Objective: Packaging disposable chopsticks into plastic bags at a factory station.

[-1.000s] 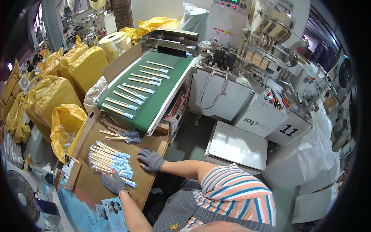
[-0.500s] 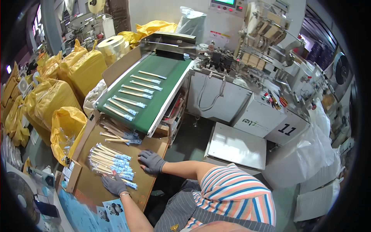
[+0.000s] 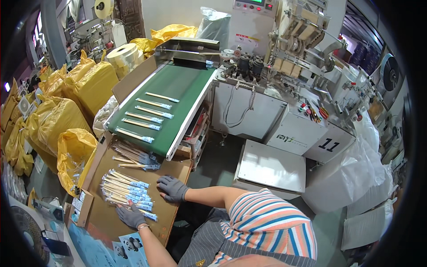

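A spread pile of chopstick packs, pale sticks in clear wrap with blue printed ends, lies on the brown tabletop. My left hand, in a grey glove, rests at the pile's near edge with its fingers stretched out, touching the nearest packs. To the right of the pile, my gloved right hand lies flat on the tabletop, apart from the packs and holding nothing. Under the lower end of a green conveyor belt sits a looser heap of packs. Several single packs lie spaced along the belt.
Yellow sacks crowd the left, with an open yellow bag beside the table. A small cardboard box and blue printed sheets lie near left. A packing machine and a white cabinet stand right.
The packs on the belt have moved toward its lower end, and fewer lie on it now. The view has shifted slightly. Both hands stay nearly where they were.
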Demonstrator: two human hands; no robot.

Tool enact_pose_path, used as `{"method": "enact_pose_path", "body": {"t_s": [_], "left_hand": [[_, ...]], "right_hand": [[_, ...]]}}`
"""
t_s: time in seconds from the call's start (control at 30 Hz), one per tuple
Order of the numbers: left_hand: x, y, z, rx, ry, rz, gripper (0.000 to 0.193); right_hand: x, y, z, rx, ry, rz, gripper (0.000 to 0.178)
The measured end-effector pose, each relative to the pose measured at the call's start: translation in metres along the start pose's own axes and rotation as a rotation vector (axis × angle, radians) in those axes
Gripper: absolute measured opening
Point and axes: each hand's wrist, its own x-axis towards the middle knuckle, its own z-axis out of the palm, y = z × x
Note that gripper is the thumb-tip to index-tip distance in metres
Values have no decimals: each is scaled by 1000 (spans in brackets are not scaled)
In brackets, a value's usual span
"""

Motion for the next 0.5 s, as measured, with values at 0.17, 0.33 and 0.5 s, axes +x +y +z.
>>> {"method": "enact_pose_path", "body": {"t_s": [0.17,0.33,0.5], "left_hand": [[1,8,-4,3,1,-17,66],[3,11,-3,5,-11,-19,66],[2,1,0,18,1,-3,66]], "right_hand": [[2,0,-5,-9,-9,-3,37],[2,3,-6,-7,-14,-10,37],[2,2,-1,1,-5,-20,36]]}}
